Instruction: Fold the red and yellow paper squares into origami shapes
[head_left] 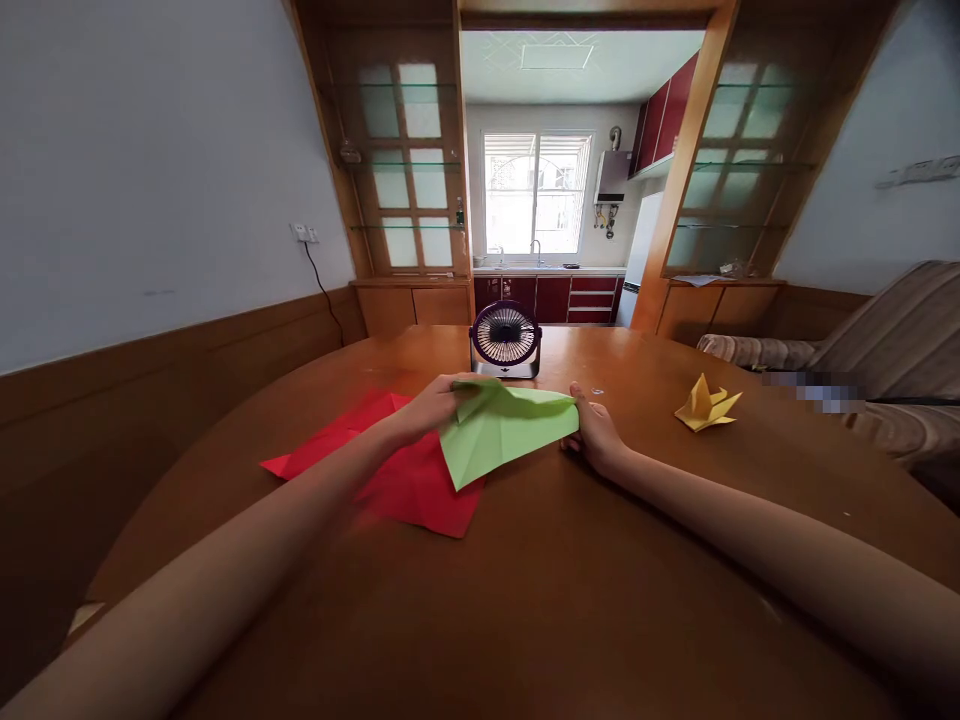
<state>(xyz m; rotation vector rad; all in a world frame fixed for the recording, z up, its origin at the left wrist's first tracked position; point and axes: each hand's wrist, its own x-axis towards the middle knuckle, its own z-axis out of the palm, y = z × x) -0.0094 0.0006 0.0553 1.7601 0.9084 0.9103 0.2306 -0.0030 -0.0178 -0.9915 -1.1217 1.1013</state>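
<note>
Hands on green paper, mid-table.
L to R: red paper (390, 470) lies flat on the wooden table (570, 600), partly under the green sheet. My left hand (431, 405) pinches the upper left corner of the green paper (502, 425), fingers closed on a raised fold. Sheet is creased, part lifted off the table, just in front of a small dark fan (505, 340). My right hand (596, 430) grips its right edge, thumb up. Yellow folded figure (707, 405) sits well apart, further R.
</note>
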